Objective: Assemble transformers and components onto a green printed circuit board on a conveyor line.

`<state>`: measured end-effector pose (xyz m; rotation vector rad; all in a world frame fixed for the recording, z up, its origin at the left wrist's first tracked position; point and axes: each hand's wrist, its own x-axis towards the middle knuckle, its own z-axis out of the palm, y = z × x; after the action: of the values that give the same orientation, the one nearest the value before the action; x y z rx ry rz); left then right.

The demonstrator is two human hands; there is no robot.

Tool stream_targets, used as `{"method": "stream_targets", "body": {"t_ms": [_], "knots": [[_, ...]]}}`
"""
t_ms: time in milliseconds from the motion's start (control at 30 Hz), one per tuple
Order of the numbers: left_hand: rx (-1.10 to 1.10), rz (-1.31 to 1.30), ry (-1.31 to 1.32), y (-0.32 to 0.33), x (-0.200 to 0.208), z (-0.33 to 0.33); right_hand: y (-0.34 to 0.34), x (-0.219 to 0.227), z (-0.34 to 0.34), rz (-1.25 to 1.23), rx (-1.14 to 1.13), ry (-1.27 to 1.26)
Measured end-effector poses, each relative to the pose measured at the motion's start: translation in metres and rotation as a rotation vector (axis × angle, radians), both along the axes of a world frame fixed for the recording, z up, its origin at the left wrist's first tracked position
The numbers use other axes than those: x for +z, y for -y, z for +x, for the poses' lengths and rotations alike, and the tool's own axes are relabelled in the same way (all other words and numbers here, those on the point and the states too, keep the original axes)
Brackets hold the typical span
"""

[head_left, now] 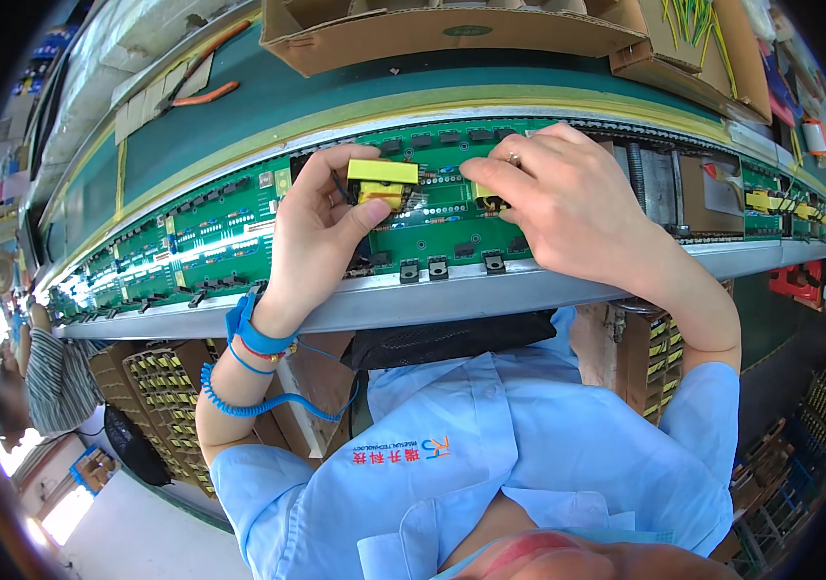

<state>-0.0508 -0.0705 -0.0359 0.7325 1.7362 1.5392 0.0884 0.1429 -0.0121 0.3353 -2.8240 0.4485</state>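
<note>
A yellow-wrapped transformer [382, 173] with a black base is pinched between the thumb and fingers of my left hand [312, 227], held over the green circuit board [447, 242]. To its right, my right hand [567, 198] has its fingers closed around a second yellow transformer [486, 196] at the board. That one is mostly covered by the fingers, so how it sits on the board is hidden. Small dark components stand along the board's near and far edges. Around my left wrist runs a blue wrist strap [260, 329] with a coiled cord.
The boards lie in a metal-edged conveyor rail [413, 304]. More green boards [181, 242] continue left. Beyond are a divided cardboard box [451, 43], yellow-green wires [698, 34] and an orange-handled tool [205, 95]. Trays of yellow transformers [171, 387] stand below; another person's striped sleeve [53, 377] shows far left.
</note>
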Motion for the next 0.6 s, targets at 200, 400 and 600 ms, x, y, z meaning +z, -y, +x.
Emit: {"method": "stream_targets", "body": {"t_ms": [200, 400, 600], "knots": [[-0.023, -0.040, -0.046, -0.006, 0.005, 0.006, -0.005, -0.011, 0.003, -0.062, -0.010, -0.041], [-0.034, -0.118, -0.122, -0.009, 0.011, 0.006, -0.009, -0.011, 0.005, -0.068, 0.006, 0.037], [-0.097, -0.280, -0.454, -0.016, 0.023, 0.013, -0.010, -0.015, 0.005, -0.051, 0.003, -0.043]]}}
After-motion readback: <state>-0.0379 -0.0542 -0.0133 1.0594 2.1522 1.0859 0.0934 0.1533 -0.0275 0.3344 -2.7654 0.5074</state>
